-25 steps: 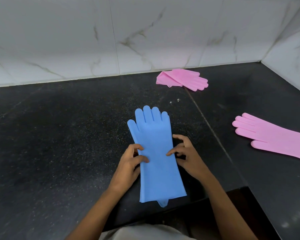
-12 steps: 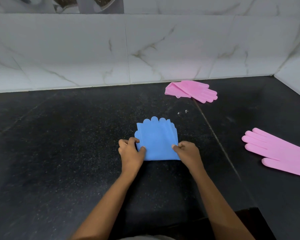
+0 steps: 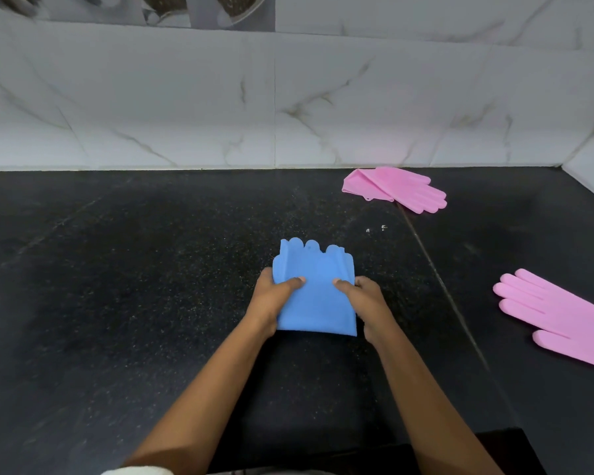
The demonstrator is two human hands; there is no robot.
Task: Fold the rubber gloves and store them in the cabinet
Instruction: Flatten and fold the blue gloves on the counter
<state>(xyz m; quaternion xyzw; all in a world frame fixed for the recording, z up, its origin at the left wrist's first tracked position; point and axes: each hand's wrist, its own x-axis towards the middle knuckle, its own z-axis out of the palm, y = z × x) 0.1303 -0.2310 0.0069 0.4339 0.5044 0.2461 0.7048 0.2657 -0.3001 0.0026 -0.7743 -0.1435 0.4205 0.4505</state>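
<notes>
1. While both hands are resting on the black countertop (image 3: pixel 134 303), the blue glove (image 3: pixel 314 293) is lying folded in half between them; its scalloped fingertips are pointing away from the person, toward the marble wall tiles (image 3: pixel 186 108).
2. The left hand (image 3: pixel 271 299) is gripping the glove's left edge; its thumb is pressing on top of the blue rubber while the other fingers are tucked at the side, so the hand is clamped on the fold.
3. The right hand (image 3: pixel 367 298) is doing the same on the right edge; thumb lying on top, fingers curled beside and under the edge as far as I can tell.
4. Beyond the right hand's fingers, near the wall, a folded pink glove (image 3: pixel 396 188) is lying on the counter.
5. Well out to the right of the right hand, a second pink glove (image 3: pixel 556 317) is lying flat and unfolded; its fingers are spread, pointing left.
</notes>
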